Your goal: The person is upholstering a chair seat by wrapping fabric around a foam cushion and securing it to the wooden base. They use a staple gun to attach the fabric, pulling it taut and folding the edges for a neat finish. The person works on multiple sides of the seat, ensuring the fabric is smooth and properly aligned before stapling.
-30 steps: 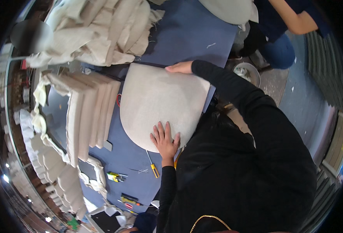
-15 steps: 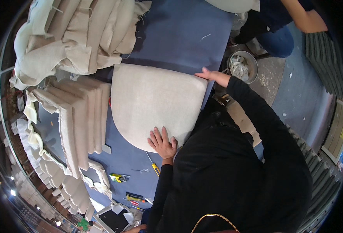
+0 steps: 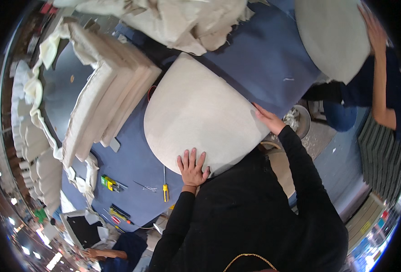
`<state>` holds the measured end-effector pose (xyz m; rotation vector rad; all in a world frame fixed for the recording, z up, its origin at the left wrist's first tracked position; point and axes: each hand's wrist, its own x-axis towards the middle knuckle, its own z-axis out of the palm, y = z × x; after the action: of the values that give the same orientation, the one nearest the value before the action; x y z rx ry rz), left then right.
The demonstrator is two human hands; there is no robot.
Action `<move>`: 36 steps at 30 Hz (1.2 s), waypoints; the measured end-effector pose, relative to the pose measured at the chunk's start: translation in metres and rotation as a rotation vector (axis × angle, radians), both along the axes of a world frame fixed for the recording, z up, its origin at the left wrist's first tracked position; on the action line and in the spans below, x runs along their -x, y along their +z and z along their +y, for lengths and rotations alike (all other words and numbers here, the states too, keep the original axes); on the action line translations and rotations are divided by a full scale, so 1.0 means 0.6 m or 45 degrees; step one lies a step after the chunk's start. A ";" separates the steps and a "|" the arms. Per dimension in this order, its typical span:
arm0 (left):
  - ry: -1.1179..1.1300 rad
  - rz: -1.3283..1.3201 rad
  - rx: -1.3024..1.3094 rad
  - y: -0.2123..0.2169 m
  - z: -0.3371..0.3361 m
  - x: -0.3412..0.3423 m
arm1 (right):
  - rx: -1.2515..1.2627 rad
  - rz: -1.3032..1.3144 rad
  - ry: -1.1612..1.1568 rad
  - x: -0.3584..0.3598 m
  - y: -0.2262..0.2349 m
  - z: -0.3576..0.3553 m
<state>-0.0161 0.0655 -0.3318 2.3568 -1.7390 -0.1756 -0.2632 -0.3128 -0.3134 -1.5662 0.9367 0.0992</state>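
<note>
A cream, fabric-covered seat cushion [image 3: 200, 113], rounded on one side and straight on another, lies on the blue-grey worktable in front of me. My left hand [image 3: 193, 167] rests flat on its near edge, fingers spread. At the right corner, my right hand [image 3: 269, 120] touches the cushion's side edge with its fingers stretched out; part of those fingers is hard to make out. A yellow-handled screwdriver [image 3: 165, 190] lies left of my left hand, its shaft pointing toward the cushion.
Several upholstered panels [image 3: 114, 86] stand stacked at left, with cream fabric pieces [image 3: 178, 22] heaped behind. A green-yellow box [image 3: 110, 183] and hand tools [image 3: 119, 213] lie on the table [image 3: 137, 158]. At far right another person's hand [image 3: 374, 29] touches a similar cushion [image 3: 334, 38]. A scrap bucket [image 3: 304, 122] stands below.
The view has swung round, and the cushion appears turned clockwise. Both hands stay on it at about the same spots. More of the other person's cushion and arm shows at far right.
</note>
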 end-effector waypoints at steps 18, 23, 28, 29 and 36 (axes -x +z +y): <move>0.014 0.008 0.105 -0.040 0.017 -0.003 | 0.475 -0.357 0.020 -0.540 0.026 -0.130; 0.031 0.013 0.098 -0.042 0.018 -0.008 | 0.563 -0.170 0.229 -0.539 0.049 -0.141; 0.049 0.059 0.108 -0.048 0.021 -0.002 | 0.525 -0.121 0.345 -0.425 0.049 -0.114; 0.046 0.057 0.104 -0.045 0.022 -0.006 | 0.483 -0.060 0.319 -0.378 0.043 -0.103; 0.059 0.124 0.132 -0.002 0.013 -0.015 | 0.503 0.064 0.027 -0.122 0.105 0.054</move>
<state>-0.0074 0.0736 -0.3331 2.2733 -1.6082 -0.1854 -0.1898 -0.2806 -0.2503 -1.9445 1.0220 -0.0348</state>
